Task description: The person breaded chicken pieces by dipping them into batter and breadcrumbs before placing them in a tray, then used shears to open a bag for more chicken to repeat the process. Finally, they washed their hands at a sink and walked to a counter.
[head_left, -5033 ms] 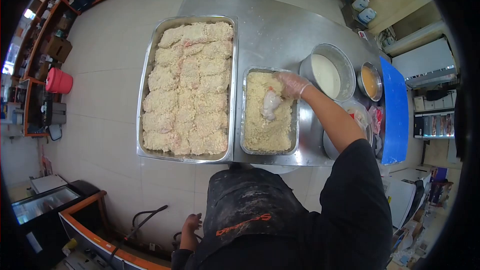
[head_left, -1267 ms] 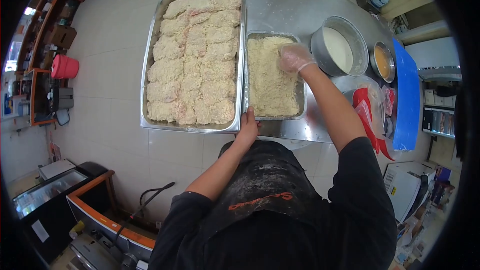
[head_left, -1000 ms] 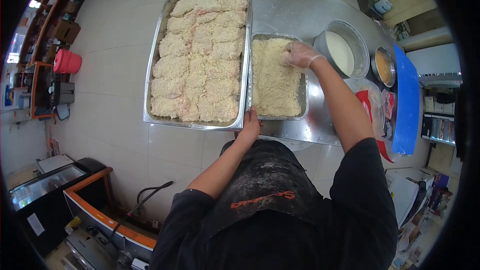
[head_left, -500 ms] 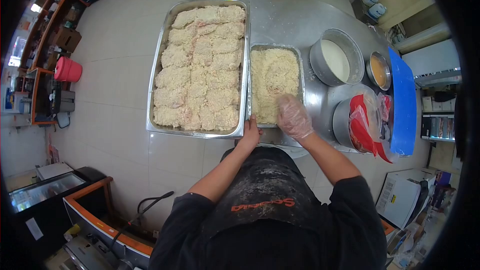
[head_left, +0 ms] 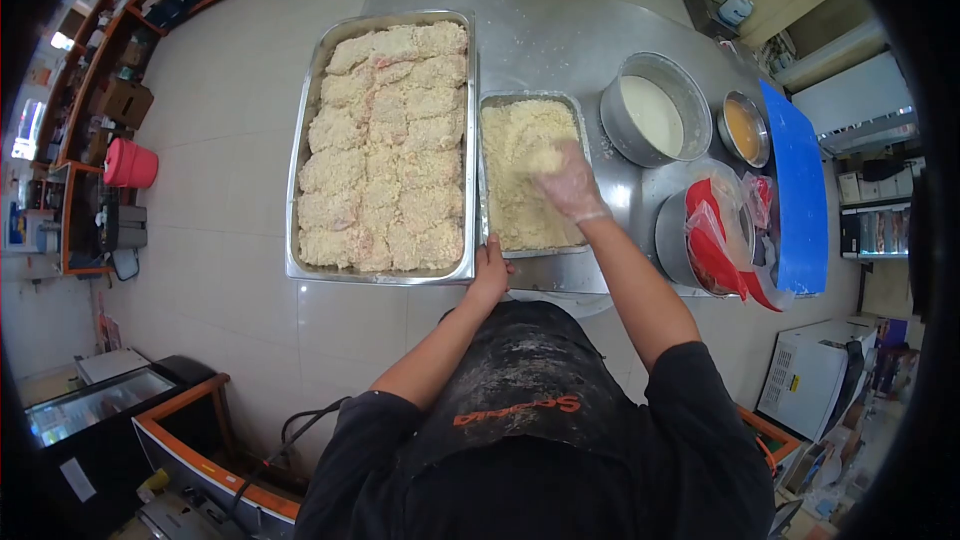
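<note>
My right hand [head_left: 572, 183], in a clear plastic glove, is over the smaller metal tray [head_left: 583, 140] of pale crumbs. Its fingers are curled around a crumb-covered lump [head_left: 545, 160]; whether this is a coated piece or loose crumbs I cannot make out. My bare left hand [head_left: 491, 268] grips the near left corner of that smaller tray, thumb on top and fingers below the rim. Just left of it stands a large, deep metal tray [head_left: 292, 190] packed with rows of crumb-coated pieces [head_left: 385, 150].
On the steel table [head_left: 560, 20], a round pan of white batter [head_left: 655, 115] stands to the right, beside a bowl of orange liquid [head_left: 742, 130]. Nearer is a round pan [head_left: 675, 240] with a red and clear plastic bag [head_left: 710, 240]. A blue board [head_left: 797, 190] lies along the right.
My right hand has lifted from the near part of the crumbs and moved farther away, with a crumb-covered lump in its fingers. My left hand stays on the tray corner. The view shifted slightly.
</note>
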